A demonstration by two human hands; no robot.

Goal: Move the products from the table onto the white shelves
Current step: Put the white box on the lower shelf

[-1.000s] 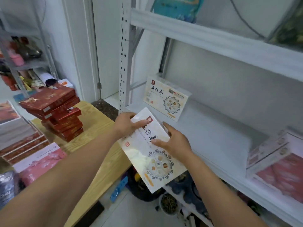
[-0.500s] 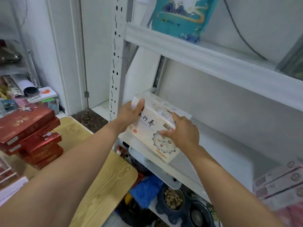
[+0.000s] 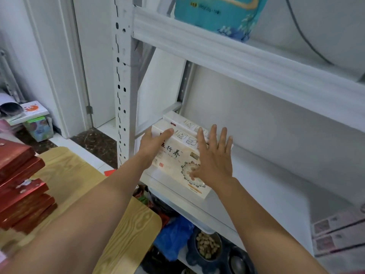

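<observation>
A cream box with black characters and a round emblem (image 3: 173,161) stands on edge at the left end of the white shelf (image 3: 266,194). It leans against a second box of the same kind (image 3: 183,121) behind it. My left hand (image 3: 154,145) grips the front box's upper left corner, thumb on its face. My right hand (image 3: 213,161) lies flat against the box's front with fingers spread apart. A stack of red boxes (image 3: 21,194) rests on the wooden table (image 3: 128,230) at the left.
The shelf's perforated white post (image 3: 123,86) rises just left of my left hand. A teal bag (image 3: 215,14) sits on the upper shelf. Pink boxes (image 3: 339,234) lie at the shelf's right end. Below are a blue bag (image 3: 173,238) and a bowl of pellets (image 3: 207,244).
Both hands carried the cream box from over the table up onto the shelf and stood it against the other box. My right hand's fingers have spread open on its front.
</observation>
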